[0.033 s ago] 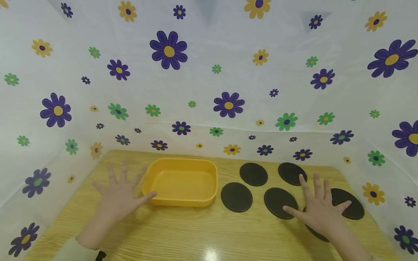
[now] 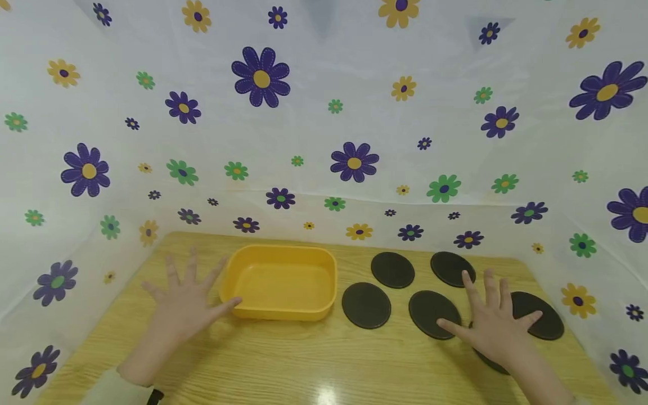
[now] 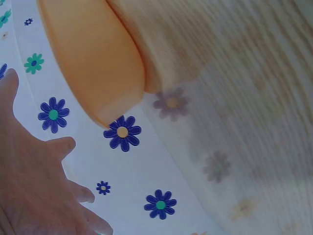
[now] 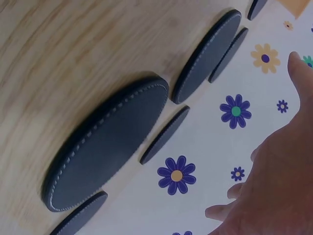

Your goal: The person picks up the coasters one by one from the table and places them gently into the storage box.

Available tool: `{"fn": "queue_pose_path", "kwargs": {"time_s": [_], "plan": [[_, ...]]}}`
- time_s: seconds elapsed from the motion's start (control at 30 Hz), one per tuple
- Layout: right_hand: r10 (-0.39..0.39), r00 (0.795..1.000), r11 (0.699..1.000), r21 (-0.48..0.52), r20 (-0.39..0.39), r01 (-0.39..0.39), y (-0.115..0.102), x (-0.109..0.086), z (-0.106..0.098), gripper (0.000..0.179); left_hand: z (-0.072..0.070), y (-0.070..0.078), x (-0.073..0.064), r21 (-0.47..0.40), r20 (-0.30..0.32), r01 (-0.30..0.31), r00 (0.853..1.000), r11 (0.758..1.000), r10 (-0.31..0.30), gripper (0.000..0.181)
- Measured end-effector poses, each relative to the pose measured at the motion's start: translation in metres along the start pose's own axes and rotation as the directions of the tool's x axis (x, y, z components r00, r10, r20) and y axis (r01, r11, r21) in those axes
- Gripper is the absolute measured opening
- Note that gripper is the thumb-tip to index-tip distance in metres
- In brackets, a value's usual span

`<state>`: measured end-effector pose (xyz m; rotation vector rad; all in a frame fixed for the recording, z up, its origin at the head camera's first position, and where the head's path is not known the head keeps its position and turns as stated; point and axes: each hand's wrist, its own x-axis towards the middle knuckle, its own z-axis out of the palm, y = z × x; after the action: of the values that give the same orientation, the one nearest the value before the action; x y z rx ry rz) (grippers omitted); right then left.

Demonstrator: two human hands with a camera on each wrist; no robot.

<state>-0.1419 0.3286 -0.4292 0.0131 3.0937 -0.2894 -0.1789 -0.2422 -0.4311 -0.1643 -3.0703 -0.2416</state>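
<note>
My left hand (image 2: 182, 309) is held with fingers spread, just left of a yellow plastic tray (image 2: 283, 314); its thumb overlaps the tray's near left corner in the head view. Nothing lies inside the tray. My right hand (image 2: 498, 332), fingers also spread and holding nothing, hovers over the black round coasters on the right. One coaster (image 2: 490, 363) is largely hidden beneath it, and another (image 2: 544, 319) shows beside its little finger. In the right wrist view, a coaster (image 4: 110, 142) has pale stitching along its edge. The left wrist view shows the tray's side (image 3: 98, 54).
More black coasters (image 2: 367, 305) lie flat in two loose rows right of the tray. The wooden table (image 2: 283, 365) is bounded at the back and both sides by a white sheet (image 2: 304, 124) printed with flowers.
</note>
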Motion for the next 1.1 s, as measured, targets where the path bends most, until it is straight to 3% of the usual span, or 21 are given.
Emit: {"fn": "queue_pose_path", "kwargs": {"time_s": [0.43,0.8,0.9,1.1], "plan": [[-0.018,0.999,0.999,-0.042,-0.033,0.016,0.0,0.004,0.008,0.121,0.006,-0.001,0.001,-0.013,0.03,-0.018,0.999,1.0,0.018,0.1],[-0.041,0.993,0.997,-0.074,-0.109,0.033,0.0,0.007,0.006,0.119,0.009,0.002,0.009,0.018,-0.017,-0.062,0.998,0.998,0.063,0.105],[-0.07,0.985,0.994,-0.095,-0.156,0.055,0.004,0.007,0.004,0.117,0.01,0.003,0.012,0.018,-0.036,-0.09,0.995,0.996,0.09,0.103],[-0.137,0.949,0.986,-0.133,-0.284,0.103,0.014,0.008,-0.002,0.108,0.016,0.004,0.018,0.02,-0.078,-0.155,0.985,0.988,0.156,0.1]]}}
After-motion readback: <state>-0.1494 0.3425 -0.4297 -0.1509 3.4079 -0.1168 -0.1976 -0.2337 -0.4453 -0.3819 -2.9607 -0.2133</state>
